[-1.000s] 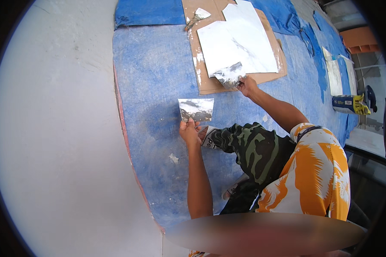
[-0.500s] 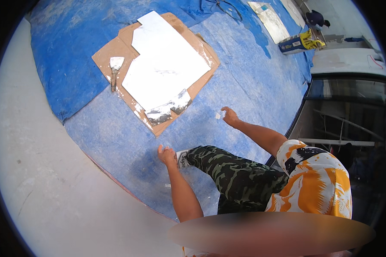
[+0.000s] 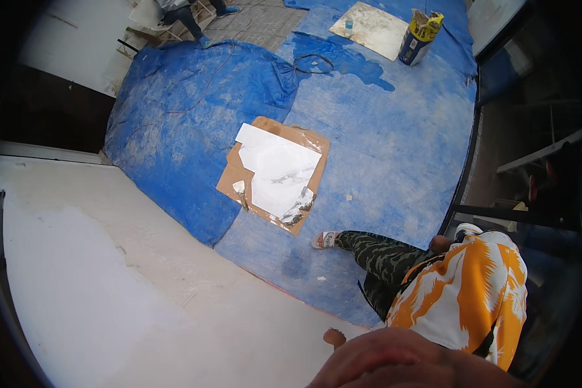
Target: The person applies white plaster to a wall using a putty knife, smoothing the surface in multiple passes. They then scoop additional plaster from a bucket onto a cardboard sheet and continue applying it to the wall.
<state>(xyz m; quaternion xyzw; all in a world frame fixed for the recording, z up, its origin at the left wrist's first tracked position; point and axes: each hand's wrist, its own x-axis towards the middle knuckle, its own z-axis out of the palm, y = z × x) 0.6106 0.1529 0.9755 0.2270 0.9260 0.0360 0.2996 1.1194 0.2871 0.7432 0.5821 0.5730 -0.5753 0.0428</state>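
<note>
On the blue sheet covering the ground lies a flat piece of cardboard (image 3: pixel 317 143). A white, grey-veined slab (image 3: pixel 281 165) with notched edges rests on it, its near corner smeared dark and white. A putty knife (image 3: pixel 240 193) with a white-caked blade lies on the cardboard beside the slab's left edge. Well away from these, my left hand (image 3: pixel 334 337) hangs low over the pale surface; its fingers are too small to read. My right hand (image 3: pixel 441 244) is beside my hip, partly hidden by my patterned shirt. I see nothing held in either.
My sandalled foot (image 3: pixel 324 240) stands near the cardboard. Farther back are a blue-and-yellow bag (image 3: pixel 420 39), a pale board (image 3: pixel 372 29) and a dark loop of cord (image 3: pixel 313 64). Another person's leg (image 3: pixel 189 26) shows at the top left. Dark glass panels line the right.
The view has risen and widened, so the slab looks smaller and farther off. Both hands have drawn back from above the blue sheet toward my body.
</note>
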